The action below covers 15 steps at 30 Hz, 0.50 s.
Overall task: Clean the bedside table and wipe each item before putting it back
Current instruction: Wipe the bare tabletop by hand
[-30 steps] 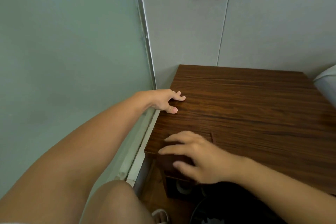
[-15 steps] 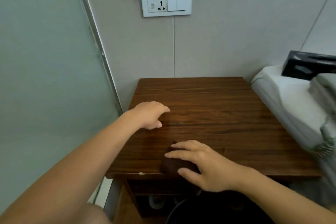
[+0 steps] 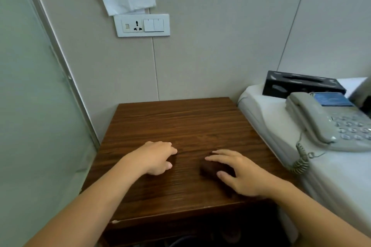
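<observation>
A dark brown folded cloth (image 3: 213,168) is pressed flat against the brown wood-grain bedside table (image 3: 180,122) by the right hand (image 3: 239,172), fingers spread over it, thumb at its near edge, evidently for wiping. The left hand (image 3: 155,157) is rested on the tabletop, fingers loosely curled and holding nothing, probably as a brace. The grey corded telephone (image 3: 329,122) and black tissue box (image 3: 301,84) are parked on the white bed (image 3: 267,110), presumably awaiting wiping.

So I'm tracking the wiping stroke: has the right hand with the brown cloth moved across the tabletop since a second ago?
Yes. The right hand and brown cloth slid from the bedside table's front left edge toward its middle, rightward and farther from the front.
</observation>
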Tool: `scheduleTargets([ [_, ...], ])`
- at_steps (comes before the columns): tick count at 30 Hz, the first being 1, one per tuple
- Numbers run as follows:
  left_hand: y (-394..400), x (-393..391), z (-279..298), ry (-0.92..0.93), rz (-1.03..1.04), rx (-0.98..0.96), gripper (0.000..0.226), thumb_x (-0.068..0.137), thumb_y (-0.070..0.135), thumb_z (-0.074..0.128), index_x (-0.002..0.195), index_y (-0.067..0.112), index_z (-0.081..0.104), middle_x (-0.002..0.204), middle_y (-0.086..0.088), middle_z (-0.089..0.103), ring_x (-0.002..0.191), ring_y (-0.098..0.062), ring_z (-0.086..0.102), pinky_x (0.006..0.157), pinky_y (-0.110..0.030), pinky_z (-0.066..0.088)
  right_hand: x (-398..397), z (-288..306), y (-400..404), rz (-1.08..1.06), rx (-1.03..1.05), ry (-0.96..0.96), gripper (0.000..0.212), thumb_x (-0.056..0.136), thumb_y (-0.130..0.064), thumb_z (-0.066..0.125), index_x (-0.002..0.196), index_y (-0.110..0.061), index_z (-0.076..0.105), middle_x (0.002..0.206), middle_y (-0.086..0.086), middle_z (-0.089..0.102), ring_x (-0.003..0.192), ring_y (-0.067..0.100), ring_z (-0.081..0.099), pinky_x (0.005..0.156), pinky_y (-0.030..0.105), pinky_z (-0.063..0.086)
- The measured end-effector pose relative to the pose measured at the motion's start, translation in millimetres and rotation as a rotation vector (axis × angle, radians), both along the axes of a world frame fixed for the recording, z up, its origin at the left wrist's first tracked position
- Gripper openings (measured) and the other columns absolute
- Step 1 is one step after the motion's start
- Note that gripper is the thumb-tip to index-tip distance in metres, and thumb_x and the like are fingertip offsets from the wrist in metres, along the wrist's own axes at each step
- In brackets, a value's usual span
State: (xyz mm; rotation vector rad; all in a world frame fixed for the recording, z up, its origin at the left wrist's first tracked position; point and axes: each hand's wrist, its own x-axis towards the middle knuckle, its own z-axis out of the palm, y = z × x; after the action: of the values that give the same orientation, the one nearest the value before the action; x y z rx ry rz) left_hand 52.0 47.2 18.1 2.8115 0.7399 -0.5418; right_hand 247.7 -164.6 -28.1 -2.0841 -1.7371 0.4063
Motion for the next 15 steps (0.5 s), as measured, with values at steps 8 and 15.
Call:
scheduleTargets([
  [8,-42,53,-4,-0.198,-0.183,-0.108,0.059,0.105,0.043,0.055,0.16,0.038,0.032,0.168,0.01,0.029,0.155,-0.017,0.026,0.126,-0.044,0.024,5,-14,-27,-0.076,0.019,-0.113,0.055,0.102,-0.038,0.054,0.154,-0.047,0.038,0.159,-0.015,0.033,0.148,0.008,0.025,0.123,0.034,0.023],
  [15,-64,87,17,-0.021,-0.217,-0.017,0.05,0.104,0.039,0.059,0.152,0.032,0.048,0.156,0.001,0.046,0.144,-0.023,0.043,0.118,-0.044,0.035,43,-15,-40,-0.283,0.043,-0.206,0.057,0.102,-0.033,0.055,0.156,-0.037,0.039,0.162,0.0,0.037,0.149,0.023,0.033,0.123,0.038,0.027],
])
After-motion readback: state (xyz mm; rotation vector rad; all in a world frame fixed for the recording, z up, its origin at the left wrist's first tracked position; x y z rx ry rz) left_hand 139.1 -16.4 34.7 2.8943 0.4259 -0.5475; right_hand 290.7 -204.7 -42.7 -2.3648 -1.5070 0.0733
